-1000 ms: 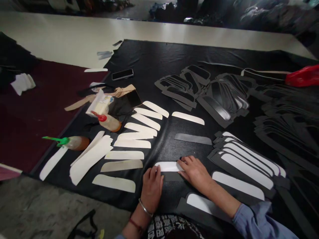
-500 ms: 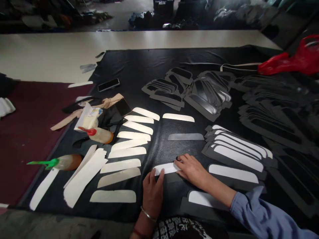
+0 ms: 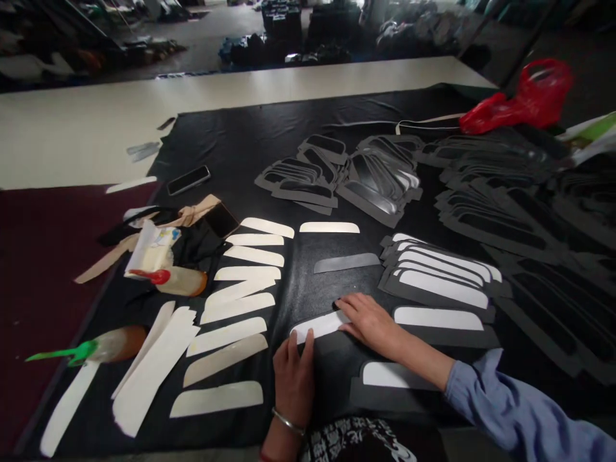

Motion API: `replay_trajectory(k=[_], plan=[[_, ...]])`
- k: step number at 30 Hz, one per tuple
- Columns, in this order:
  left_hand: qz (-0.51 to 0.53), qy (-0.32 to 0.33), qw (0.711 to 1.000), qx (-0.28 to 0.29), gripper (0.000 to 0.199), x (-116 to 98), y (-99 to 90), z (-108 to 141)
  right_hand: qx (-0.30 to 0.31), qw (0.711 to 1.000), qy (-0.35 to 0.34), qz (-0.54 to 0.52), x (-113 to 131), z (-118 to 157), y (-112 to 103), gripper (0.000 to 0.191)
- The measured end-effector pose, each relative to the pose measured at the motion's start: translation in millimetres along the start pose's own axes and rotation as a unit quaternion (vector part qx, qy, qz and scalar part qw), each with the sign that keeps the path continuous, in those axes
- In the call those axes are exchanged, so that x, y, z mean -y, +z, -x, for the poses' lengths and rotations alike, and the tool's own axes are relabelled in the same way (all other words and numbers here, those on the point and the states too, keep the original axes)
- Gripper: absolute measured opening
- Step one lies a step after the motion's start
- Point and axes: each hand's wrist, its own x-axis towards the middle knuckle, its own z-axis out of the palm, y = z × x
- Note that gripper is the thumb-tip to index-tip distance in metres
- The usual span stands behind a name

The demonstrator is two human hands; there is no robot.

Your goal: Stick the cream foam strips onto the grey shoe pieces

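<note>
A white strip with a rounded corner (image 3: 320, 326) lies over a dark grey backing piece (image 3: 327, 344) on the black sheet in front of me. My left hand (image 3: 294, 372) has thumb and fingertips on the strip's left end. At its right end, my right hand (image 3: 370, 324) grips the edge between thumb and fingers; its fingertips partly cover that end. Left of my hands runs a column of loose cream strips (image 3: 231, 333). To the right are grey pieces with white strips on them, several overlapping in a stack (image 3: 443, 289).
Glue bottles with a red tip (image 3: 180, 281) and a green tip (image 3: 113, 344) lie at the left, near stacked white strips (image 3: 154, 366). Beyond are a phone (image 3: 189, 180), piles of dark grey pieces (image 3: 380, 173) and a red plastic bag (image 3: 524, 102).
The camera view has shifted a little, so the table appears tilted and moved leftward. Both hands stay on the same white strip, which now sits at a slightly steeper slant.
</note>
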Motion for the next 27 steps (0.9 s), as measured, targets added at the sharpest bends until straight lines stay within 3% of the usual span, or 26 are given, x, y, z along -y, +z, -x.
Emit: replay_trajectory(k=[4, 7, 10, 18, 27], plan=[[0.003, -0.002, 1.000, 0.004, 0.045, -0.8, 1.3, 1.5, -0.016, 0.992, 0.126, -0.004, -12.2, 19.1, -3.4, 0.019], [0.003, -0.005, 1.000, 0.015, 0.045, -2.2, -0.9, 0.8, 0.018, 0.974, 0.226, -0.014, -14.5, 28.1, -2.6, 0.014], [0.001, 0.007, 1.000, 0.008, 0.042, -2.9, -3.2, -1.2, 0.049, 0.960, 0.276, -0.019, -11.1, 28.3, 1.0, 0.018], [0.020, 0.055, 0.998, 0.011, 0.050, 1.4, 0.4, -3.2, 0.066, 0.948, 0.312, 0.002, -3.1, 19.5, 3.7, 0.020], [0.017, 0.027, 0.999, 0.020, 0.043, -4.0, 0.0, -3.2, 0.089, 0.944, 0.318, 0.013, -2.0, 16.0, 3.3, 0.020]])
